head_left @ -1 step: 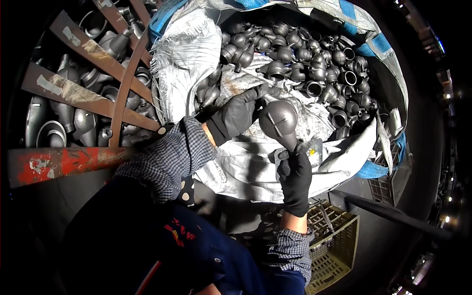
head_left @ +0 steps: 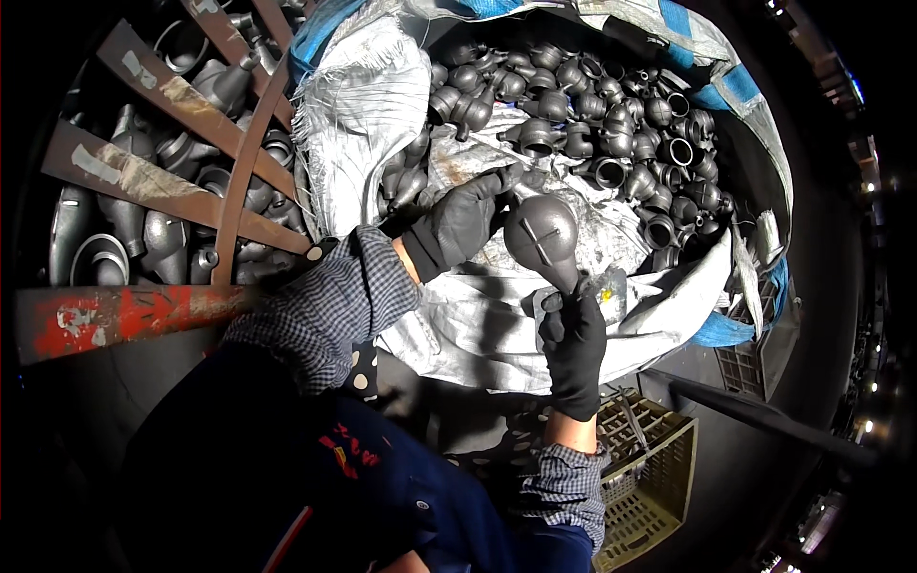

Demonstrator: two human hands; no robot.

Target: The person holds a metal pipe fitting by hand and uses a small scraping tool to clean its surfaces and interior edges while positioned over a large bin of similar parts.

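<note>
A dark grey metal casting (head_left: 543,232), with a round body and a tapered neck, is held up over a white woven bulk bag (head_left: 368,124). My right hand (head_left: 575,349), in a black glove, is closed round the neck at the casting's near end. At its far end, the curled fingers of my black-gloved left hand (head_left: 460,224) grip a short stub. Just beyond the right hand's fingers lies a greyish piece with a yellow spot (head_left: 607,292), its kind unclear. Many similar castings (head_left: 616,129) fill the far and right side of the bag.
On the left, a rusty slatted metal bin (head_left: 181,196) holds larger grey castings, with a red-painted rail (head_left: 124,320) along its near edge. An olive plastic crate (head_left: 659,487) stands below the bag at the lower right, beside my right forearm.
</note>
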